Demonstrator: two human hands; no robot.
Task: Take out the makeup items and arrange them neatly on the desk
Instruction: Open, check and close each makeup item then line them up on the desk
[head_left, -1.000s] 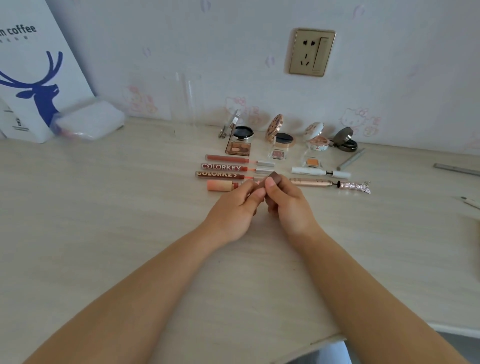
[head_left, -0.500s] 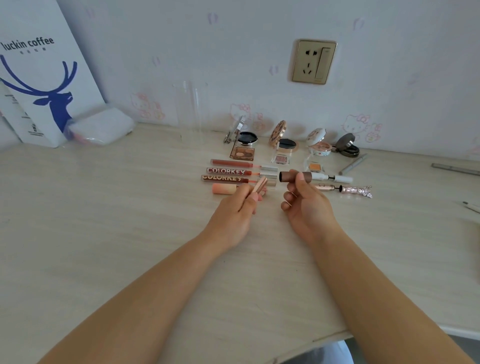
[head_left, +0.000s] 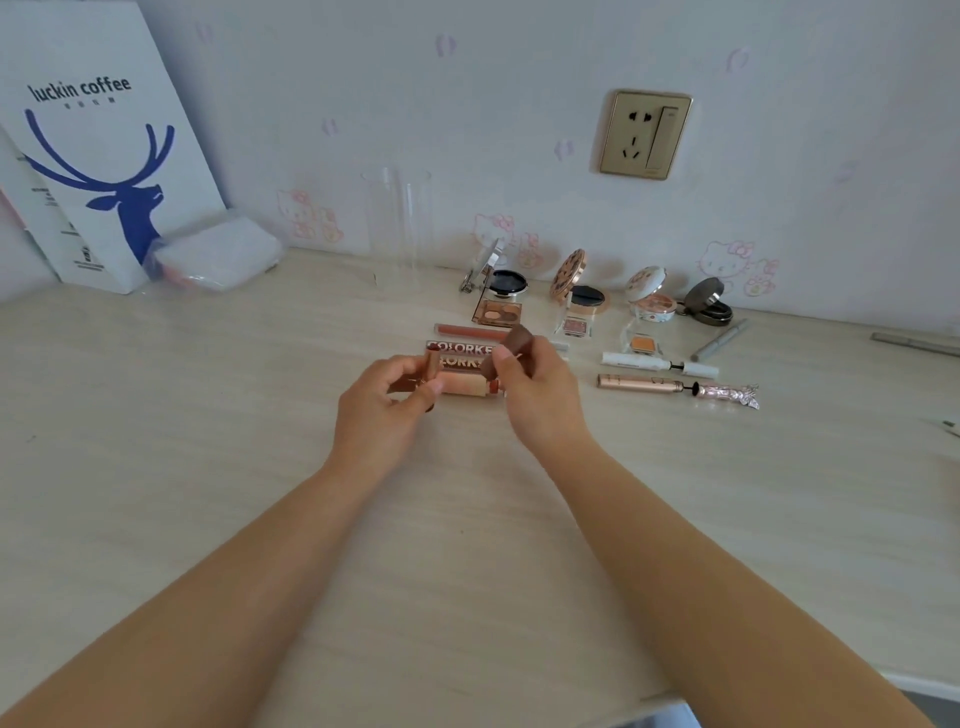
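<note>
Both hands hover over a row of lip glosses on the desk (head_left: 208, 467). My left hand (head_left: 382, 410) pinches a rose-gold lipstick base (head_left: 423, 370). My right hand (head_left: 537, 395) grips its brown cap (head_left: 511, 349), held apart from the base. Under the hands lie COLORKEY lip gloss tubes (head_left: 457, 347) and a peach tube (head_left: 465, 387). Further back stand an eyeshadow palette (head_left: 496, 312) and several open compacts (head_left: 584, 291). To the right lie a white mascara (head_left: 654, 362) and a rose-gold mascara (head_left: 675, 387), both uncapped.
A clear acrylic holder (head_left: 400, 228) stands by the wall. A white pouch (head_left: 215, 254) and a coffee paper bag (head_left: 98, 150) sit at the back left. A grey pen (head_left: 719, 340) lies at the right. A wall socket (head_left: 644, 135) is above the compacts.
The hands pulled the lipstick's cap off its base and separated. The left hand has moved left with the base, and the right hand has brought the cap back toward the middle.
</note>
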